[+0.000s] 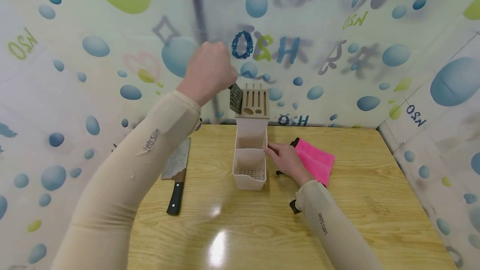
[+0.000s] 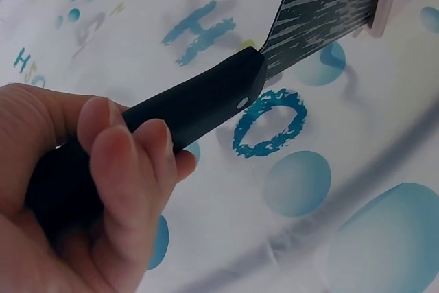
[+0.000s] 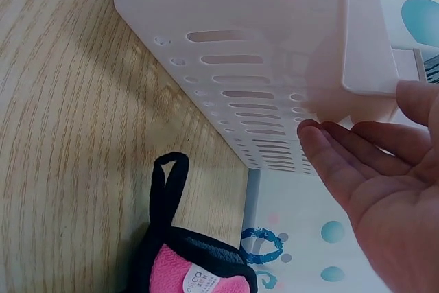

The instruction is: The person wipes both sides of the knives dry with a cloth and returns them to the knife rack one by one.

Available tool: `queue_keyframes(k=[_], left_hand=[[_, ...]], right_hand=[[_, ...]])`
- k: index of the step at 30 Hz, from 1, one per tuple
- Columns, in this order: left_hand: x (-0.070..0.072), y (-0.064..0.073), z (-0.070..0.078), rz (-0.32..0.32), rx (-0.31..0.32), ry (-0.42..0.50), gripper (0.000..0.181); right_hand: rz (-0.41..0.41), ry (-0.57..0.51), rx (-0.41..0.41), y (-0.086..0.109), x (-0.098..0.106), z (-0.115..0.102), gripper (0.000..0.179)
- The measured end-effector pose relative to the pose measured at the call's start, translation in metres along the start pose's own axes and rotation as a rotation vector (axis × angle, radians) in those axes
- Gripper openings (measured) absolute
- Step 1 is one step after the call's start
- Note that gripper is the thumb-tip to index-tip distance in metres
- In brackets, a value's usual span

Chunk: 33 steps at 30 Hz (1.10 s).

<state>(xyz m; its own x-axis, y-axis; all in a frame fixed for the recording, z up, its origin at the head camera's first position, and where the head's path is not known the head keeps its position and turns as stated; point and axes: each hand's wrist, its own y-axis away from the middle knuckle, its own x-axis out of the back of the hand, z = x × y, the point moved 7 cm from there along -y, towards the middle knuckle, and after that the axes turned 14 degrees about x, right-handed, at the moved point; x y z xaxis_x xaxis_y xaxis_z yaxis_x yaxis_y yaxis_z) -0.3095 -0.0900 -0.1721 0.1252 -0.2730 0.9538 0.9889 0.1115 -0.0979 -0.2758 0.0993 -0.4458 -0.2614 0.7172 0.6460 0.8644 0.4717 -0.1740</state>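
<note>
My left hand is raised, its fingers wrapped round the black handle of a kitchen knife. The blade is dark with pale streaks, tip downward at the left side of the slotted top on a pale pink knife holder. In the left wrist view the blade meets the holder's edge. My right hand rests against the holder's right side. Seen from the right wrist, the thumb is at the rim and the fairly straight fingers touch the slotted side wall.
A cleaver with a black handle lies on the wooden table, left of the holder. Right of it, beyond my right hand, is a bright pink cloth item with black trim and a loop. A patterned wall stands close behind the holder.
</note>
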Motion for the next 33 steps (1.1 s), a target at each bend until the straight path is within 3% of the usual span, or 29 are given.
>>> queue_keyframes(k=[8,15,26,29,33], left_hand=[[-0.009,-0.007,0.0,0.0,0.015,0.007,0.023],[-0.014,-0.011,0.002,0.041,-0.023,0.044,0.027],[-0.021,-0.009,0.0,0.198,-0.145,0.145,0.044],[-0.022,-0.008,0.0,0.214,-0.155,0.153,0.039],[-0.028,-0.01,0.0,0.164,-0.128,0.184,0.021]], right_hand=[[-0.001,-0.011,-0.006,-0.001,0.0,0.001,0.043],[0.009,-0.027,-0.011,0.0,0.0,0.002,0.043],[0.007,-0.034,-0.038,0.001,-0.001,0.003,0.043],[0.012,-0.035,-0.03,0.001,-0.001,0.002,0.042],[0.014,-0.041,-0.027,0.002,-0.002,0.001,0.042]])
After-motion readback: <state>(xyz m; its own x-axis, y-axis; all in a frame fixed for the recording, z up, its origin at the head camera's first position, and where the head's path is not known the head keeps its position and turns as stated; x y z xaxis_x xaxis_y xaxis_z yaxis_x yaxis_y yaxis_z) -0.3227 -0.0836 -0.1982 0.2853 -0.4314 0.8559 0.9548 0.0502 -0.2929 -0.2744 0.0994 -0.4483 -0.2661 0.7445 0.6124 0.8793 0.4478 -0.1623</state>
